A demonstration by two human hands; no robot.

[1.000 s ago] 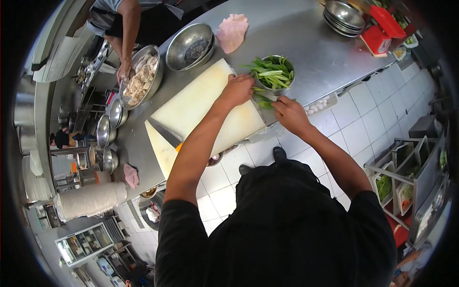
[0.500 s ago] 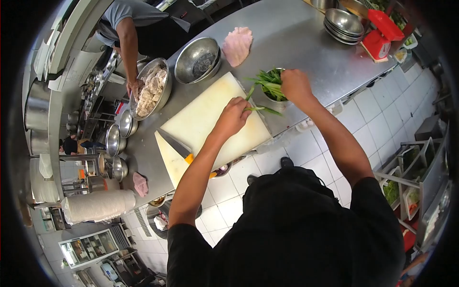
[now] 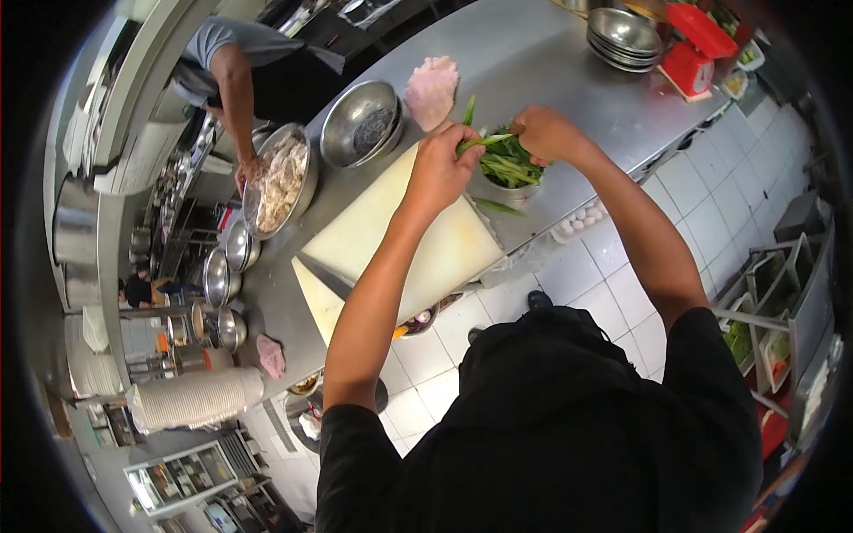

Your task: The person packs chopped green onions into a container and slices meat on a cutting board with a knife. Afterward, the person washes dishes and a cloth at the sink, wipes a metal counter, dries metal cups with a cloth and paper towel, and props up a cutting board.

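My left hand (image 3: 442, 169) pinches a long green stalk (image 3: 490, 140) above the far right corner of the white cutting board (image 3: 373, 222). At the other end of that stalk, my right hand (image 3: 544, 135) has its fingers closed, over a metal bowl (image 3: 518, 194) filled with cut leafy greens (image 3: 508, 167). A loose green piece (image 3: 498, 207) lies beside the bowl. The knife (image 3: 322, 275) rests across the near left part of the board, its handle hidden by my left forearm.
Another person's arm (image 3: 235, 102) reaches into a bowl of pale raw meat (image 3: 283, 182). Nested metal bowls (image 3: 360, 124) stand near a flat pink piece of meat (image 3: 432, 92). A red scale (image 3: 693, 53) and stacked bowls (image 3: 625, 35) sit at the far right. Eggs (image 3: 582, 218) are by the counter edge.
My left hand has moved up and right, closer to my right hand, with the green stalk now stretched between them. My right hand has shifted slightly toward the bowl's far side.
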